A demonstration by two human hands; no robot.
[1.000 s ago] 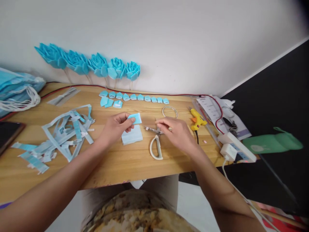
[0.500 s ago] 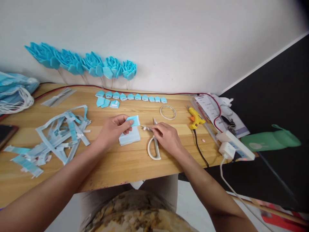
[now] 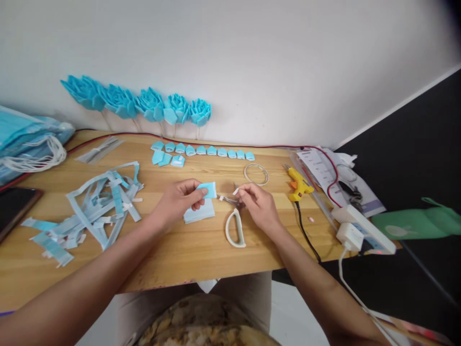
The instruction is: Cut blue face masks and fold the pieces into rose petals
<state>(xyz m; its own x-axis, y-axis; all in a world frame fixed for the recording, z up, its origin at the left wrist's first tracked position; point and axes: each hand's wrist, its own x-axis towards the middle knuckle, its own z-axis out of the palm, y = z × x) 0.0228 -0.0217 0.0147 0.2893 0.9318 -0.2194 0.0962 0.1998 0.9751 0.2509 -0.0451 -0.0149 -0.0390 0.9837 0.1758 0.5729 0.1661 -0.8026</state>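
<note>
My left hand (image 3: 182,199) pinches a small light-blue fabric piece (image 3: 208,190) between thumb and fingers. Beneath that hand, a paler fabric stack (image 3: 200,212) lies on the wooden table. My right hand (image 3: 260,205) is closed, with a tiny white strip (image 3: 236,191) at its fingertips. Scissors (image 3: 236,229) with a pale handle lie between my hands, partly hidden by the right one. Another white bit (image 3: 221,197) sits at a blade tip, near the blue piece. Folded blue petals (image 3: 200,150) are lined up in a row farther back.
Blue fabric roses (image 3: 149,105) on thin stems lean against the wall. Cut strips (image 3: 104,197) are heaped on the left, near a phone (image 3: 18,206). A tape ring (image 3: 256,174), yellow glue gun (image 3: 300,185), power strip (image 3: 374,235) and green bottle (image 3: 414,221) are on the right.
My right hand has drawn slightly away from the scissor blades, and a white strip now shows at its fingertips. The left hand keeps its hold on the blue piece. The whole view has shifted slightly.
</note>
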